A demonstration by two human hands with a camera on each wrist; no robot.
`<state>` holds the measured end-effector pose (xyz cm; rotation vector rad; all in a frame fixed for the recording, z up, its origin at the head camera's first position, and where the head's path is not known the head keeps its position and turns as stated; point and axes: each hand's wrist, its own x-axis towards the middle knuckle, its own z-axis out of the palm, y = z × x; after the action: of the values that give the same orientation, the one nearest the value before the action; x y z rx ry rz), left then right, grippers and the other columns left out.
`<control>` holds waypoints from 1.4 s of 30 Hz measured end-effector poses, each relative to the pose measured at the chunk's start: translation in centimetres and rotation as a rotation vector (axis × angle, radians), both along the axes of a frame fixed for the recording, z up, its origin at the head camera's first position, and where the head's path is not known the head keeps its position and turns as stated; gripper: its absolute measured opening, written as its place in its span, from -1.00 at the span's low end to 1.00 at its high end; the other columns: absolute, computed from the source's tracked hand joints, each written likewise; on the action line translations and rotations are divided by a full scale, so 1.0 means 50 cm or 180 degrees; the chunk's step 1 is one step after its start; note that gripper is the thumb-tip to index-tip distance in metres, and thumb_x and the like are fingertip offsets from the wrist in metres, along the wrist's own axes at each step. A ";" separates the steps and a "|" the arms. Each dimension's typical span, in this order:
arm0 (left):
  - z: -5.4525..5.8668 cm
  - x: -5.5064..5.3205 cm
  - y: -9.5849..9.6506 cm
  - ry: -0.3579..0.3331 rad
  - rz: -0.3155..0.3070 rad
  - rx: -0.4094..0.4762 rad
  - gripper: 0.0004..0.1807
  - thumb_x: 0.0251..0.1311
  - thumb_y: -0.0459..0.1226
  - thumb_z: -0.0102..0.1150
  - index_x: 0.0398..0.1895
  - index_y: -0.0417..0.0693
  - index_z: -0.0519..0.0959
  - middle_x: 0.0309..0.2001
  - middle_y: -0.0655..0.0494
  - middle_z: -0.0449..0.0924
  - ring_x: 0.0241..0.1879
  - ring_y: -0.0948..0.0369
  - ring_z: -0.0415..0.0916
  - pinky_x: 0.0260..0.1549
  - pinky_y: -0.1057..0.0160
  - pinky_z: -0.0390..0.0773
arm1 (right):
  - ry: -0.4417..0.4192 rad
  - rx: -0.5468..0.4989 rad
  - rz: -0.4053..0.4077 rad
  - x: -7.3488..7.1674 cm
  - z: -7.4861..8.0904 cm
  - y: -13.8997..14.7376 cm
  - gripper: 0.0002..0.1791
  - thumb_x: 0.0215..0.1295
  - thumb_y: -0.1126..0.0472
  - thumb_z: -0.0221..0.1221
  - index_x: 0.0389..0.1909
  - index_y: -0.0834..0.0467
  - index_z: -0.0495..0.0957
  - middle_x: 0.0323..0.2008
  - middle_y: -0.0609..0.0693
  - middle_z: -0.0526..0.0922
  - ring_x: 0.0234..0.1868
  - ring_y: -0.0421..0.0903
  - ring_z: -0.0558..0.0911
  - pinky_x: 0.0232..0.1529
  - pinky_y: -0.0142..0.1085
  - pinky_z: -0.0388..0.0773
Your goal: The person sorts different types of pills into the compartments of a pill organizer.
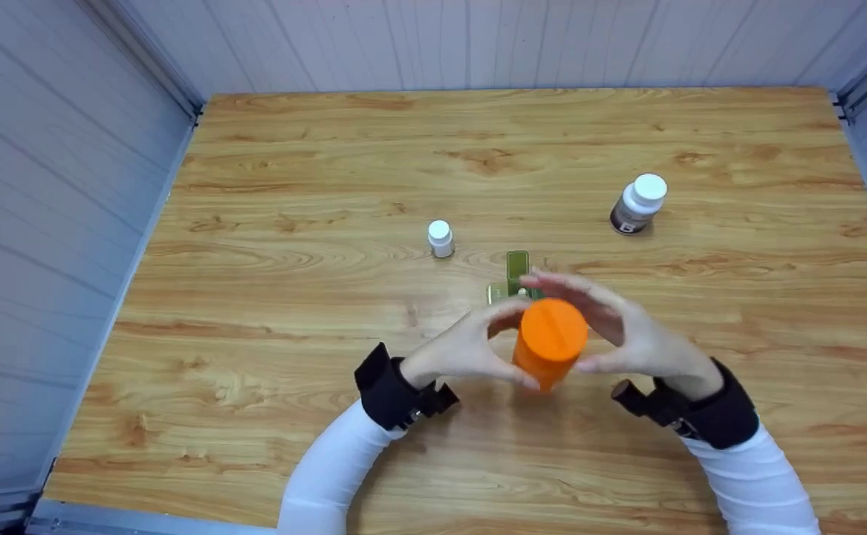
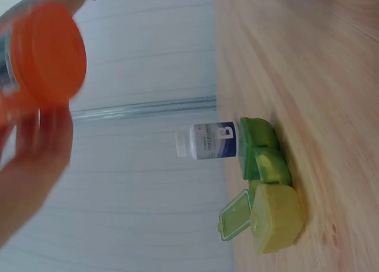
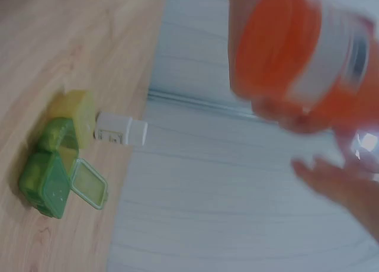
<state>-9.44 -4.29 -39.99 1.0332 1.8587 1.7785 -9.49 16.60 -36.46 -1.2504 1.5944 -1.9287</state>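
An orange bottle [image 1: 552,331] with a pale label band [image 3: 325,53] is up off the table, its round orange end towards the head camera. My left hand [image 1: 478,345] grips it from the left, fingers and thumb curved round its side. On the other side, my right hand [image 1: 630,331] is spread with bent fingers, its thumb tip close to the bottle. Just beyond the hands stands a pill box [image 1: 518,264] in green and yellow sections, partly hidden by them in the head view. One lid [image 3: 89,184] of it is raised.
A small white bottle [image 1: 441,239] stands beyond the pill box to the left. Farther right is a larger white bottle [image 1: 638,204] with a dark label. Pale panel walls [image 1: 433,44] enclose the wooden table [image 1: 292,178] at the back and sides.
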 end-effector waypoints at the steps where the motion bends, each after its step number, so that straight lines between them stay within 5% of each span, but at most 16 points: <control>1: 0.003 0.000 -0.003 -0.0033 -0.0166 -0.0057 -0.23 -0.29 -0.46 0.39 0.12 -0.32 0.28 0.09 -0.13 0.36 0.07 0.25 0.31 0.11 0.28 0.27 | -0.0010 0.0002 0.0221 -0.003 0.001 0.007 -0.21 0.06 0.40 0.15 0.24 0.47 -0.06 0.28 0.27 0.06 0.30 0.09 0.05 0.28 -0.23 0.01; 4: 0.008 -0.002 -0.006 -0.0029 -0.0448 -0.0202 -0.22 -0.27 -0.45 0.38 0.14 -0.33 0.26 0.11 -0.14 0.35 0.09 0.26 0.30 0.14 0.30 0.23 | -0.0041 0.0029 0.0583 -0.009 0.003 0.015 -0.27 0.08 0.38 0.12 0.23 0.48 -0.01 0.26 0.29 0.10 0.31 0.09 0.02 0.28 -0.23 0.00; 8: 0.010 -0.001 -0.005 0.0074 -0.0327 -0.0296 -0.24 -0.27 -0.42 0.39 0.13 -0.32 0.30 0.09 -0.13 0.37 0.07 0.27 0.32 0.12 0.32 0.25 | -0.0040 0.0020 0.0484 -0.006 0.000 0.014 -0.35 0.07 0.41 0.14 0.19 0.46 0.13 0.25 0.30 0.12 0.31 0.09 0.04 0.26 -0.23 0.06; 17: -0.010 -0.002 0.013 0.0660 0.0806 -0.0031 -0.32 -0.25 -0.33 0.40 0.04 -0.27 0.36 -0.03 -0.04 0.43 -0.05 0.19 0.39 -0.04 0.29 0.41 | -0.0027 0.0069 -0.1082 0.011 -0.010 -0.010 -0.37 -0.13 0.56 0.23 0.06 0.47 0.26 0.09 0.15 0.42 0.18 0.00 0.31 0.20 -0.27 0.19; 22: -0.017 0.003 0.029 0.1015 0.1233 0.0092 -0.35 -0.24 -0.34 0.40 0.02 -0.28 0.36 -0.05 -0.06 0.42 -0.10 0.15 0.40 -0.08 0.31 0.43 | -0.0043 0.0046 -0.1533 0.018 -0.013 -0.026 -0.37 -0.15 0.55 0.26 0.04 0.46 0.28 0.03 0.09 0.49 0.15 0.00 0.35 0.21 -0.25 0.16; 35: -0.021 0.016 0.040 0.1298 0.1625 0.0115 -0.41 -0.20 -0.30 0.37 -0.04 -0.29 0.38 -0.13 -0.05 0.44 -0.15 0.20 0.39 -0.13 0.33 0.44 | -0.0056 0.0111 -0.1677 0.020 -0.016 -0.032 -0.38 -0.14 0.53 0.26 0.05 0.44 0.30 0.04 0.10 0.47 0.10 -0.01 0.39 0.19 -0.26 0.19; 42: -0.035 0.004 0.033 0.1352 0.1762 -0.0070 -0.38 -0.15 -0.33 0.34 0.03 -0.29 0.33 -0.08 -0.06 0.40 -0.09 0.19 0.37 -0.05 0.31 0.39 | 0.0029 0.0788 -0.1809 0.004 -0.015 -0.037 -0.31 -0.19 0.52 0.30 0.08 0.35 0.31 0.06 0.12 0.44 0.08 -0.13 0.39 0.17 -0.32 0.20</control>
<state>-9.23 -2.61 -41.71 1.0128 2.6234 1.9208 -9.28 14.72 -37.18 -0.7565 2.2941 -1.9318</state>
